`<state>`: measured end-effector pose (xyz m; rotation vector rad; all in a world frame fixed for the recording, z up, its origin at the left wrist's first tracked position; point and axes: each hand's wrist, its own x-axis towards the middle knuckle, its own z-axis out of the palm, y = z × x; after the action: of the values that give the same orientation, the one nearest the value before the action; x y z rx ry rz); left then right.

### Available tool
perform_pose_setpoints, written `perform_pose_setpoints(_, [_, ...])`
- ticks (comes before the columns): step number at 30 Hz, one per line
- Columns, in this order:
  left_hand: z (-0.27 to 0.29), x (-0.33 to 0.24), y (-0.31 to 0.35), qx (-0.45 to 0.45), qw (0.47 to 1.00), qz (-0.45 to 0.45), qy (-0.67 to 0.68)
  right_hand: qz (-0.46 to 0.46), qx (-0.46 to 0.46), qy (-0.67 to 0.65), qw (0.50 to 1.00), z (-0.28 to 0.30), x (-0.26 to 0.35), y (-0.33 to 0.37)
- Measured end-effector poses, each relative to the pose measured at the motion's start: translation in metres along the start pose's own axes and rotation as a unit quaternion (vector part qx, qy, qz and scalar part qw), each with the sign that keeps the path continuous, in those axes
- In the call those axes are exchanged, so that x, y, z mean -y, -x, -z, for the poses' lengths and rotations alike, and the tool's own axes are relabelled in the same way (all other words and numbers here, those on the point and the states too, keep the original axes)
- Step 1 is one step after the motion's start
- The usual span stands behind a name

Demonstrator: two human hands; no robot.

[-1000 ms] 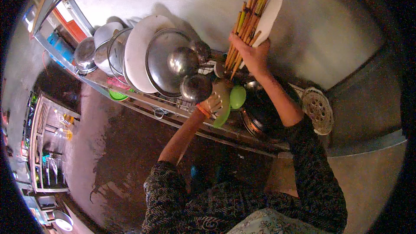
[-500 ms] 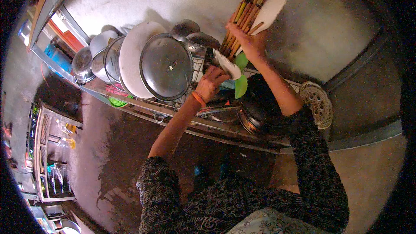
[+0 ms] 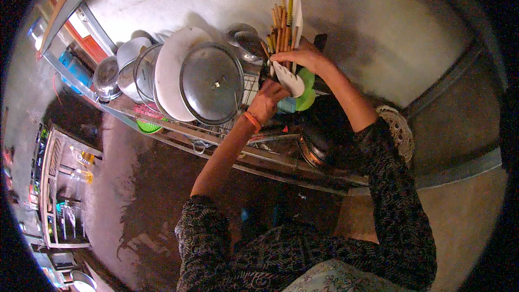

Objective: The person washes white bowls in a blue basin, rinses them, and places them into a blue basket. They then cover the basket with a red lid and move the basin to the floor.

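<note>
Above the rack, my right hand (image 3: pixel 307 58) is closed round a bundle of chopsticks (image 3: pixel 281 28), most of them brown. A long white paddle-shaped utensil (image 3: pixel 294 8) stands up along the bundle's right side. Lower left of it, my left hand (image 3: pixel 267 101) has its fingers curled in beside a white slotted utensil head (image 3: pixel 289 80); what they grip is hidden. Just right of this white head are green utensil heads (image 3: pixel 307 87). Below them a light blue holder (image 3: pixel 286 105) partly shows. Dark metal ladles (image 3: pixel 246 43) lean at the wall left of the chopsticks.
On the rack to the left stand a round metal lid (image 3: pixel 212 84), a large white plate (image 3: pixel 167 84) and metal pots (image 3: pixel 106 78). A black pan (image 3: pixel 324 130) sits under my right forearm, with a lacy pale basket (image 3: pixel 397 130) beyond it. A wooden rack (image 3: pixel 51 184) stands far left.
The chopsticks and white paddle have come down and left with my right hand, and stand more upright. The white slotted head has turned to show its slots. My left hand has barely moved.
</note>
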<state>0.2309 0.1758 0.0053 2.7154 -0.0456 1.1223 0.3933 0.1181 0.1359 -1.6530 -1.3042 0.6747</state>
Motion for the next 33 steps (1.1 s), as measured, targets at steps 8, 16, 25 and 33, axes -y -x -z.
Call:
perform_pose_setpoints(8, [-0.009,0.007,-0.002,0.015,1.0,-0.005,-0.013,-0.02,0.066,-0.024,0.997,0.014,0.013,0.022])
perform_pose_setpoints(16, [-0.005,0.005,-0.014,0.01,1.0,-0.001,-0.001,0.064,0.023,-0.079,0.995,0.033,-0.007,0.011])
perform_pose_setpoints(25, [-0.019,0.014,-0.021,0.011,1.0,-0.012,-0.006,0.334,-0.216,0.036,0.917,0.059,0.044,0.013])
perform_pose_setpoints(33, [-0.016,0.012,-0.02,0.002,1.0,-0.012,-0.008,0.22,-0.123,0.351,0.902,0.048,0.021,-0.002])
